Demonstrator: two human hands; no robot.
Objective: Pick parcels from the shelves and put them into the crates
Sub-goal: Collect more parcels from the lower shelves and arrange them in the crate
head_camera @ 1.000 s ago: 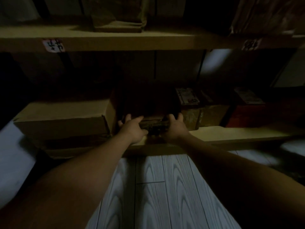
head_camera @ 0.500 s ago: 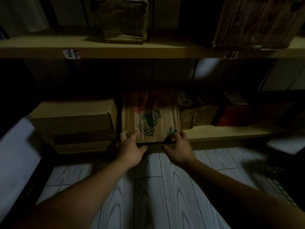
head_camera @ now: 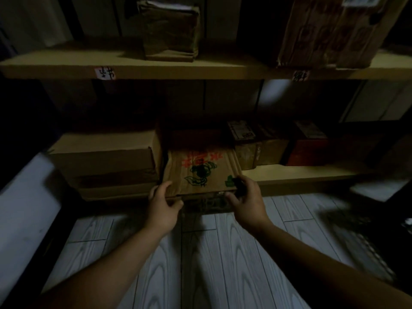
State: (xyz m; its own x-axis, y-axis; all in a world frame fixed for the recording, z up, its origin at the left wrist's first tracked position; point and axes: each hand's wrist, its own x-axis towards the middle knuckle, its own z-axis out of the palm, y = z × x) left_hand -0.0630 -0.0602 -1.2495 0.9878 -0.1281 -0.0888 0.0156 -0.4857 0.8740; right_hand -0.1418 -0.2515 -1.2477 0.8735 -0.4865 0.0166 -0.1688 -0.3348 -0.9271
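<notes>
A: Where's the parcel?
B: The flat cardboard parcel (head_camera: pixel 201 172), printed in red and green, juts out over the front edge of the lower shelf (head_camera: pixel 301 178). A large carton (head_camera: pixel 104 152) is on its left and small boxes (head_camera: pixel 260 150) on its right.
A: And the hands?
B: Both grasp its near end. The left hand (head_camera: pixel 163 204) curls round the left corner, the right hand (head_camera: pixel 245 199) round the right.
A: Does its far end rest on the shelf?
B: Probably, though it's too dark to tell.
A: Around it?
B: A red box (head_camera: pixel 307 150) lies further right. The upper shelf (head_camera: pixel 200 71) carries a wrapped bundle (head_camera: pixel 171 30) and a tall carton (head_camera: pixel 334 30). Below is grey wood-patterned floor (head_camera: pixel 223 253).
</notes>
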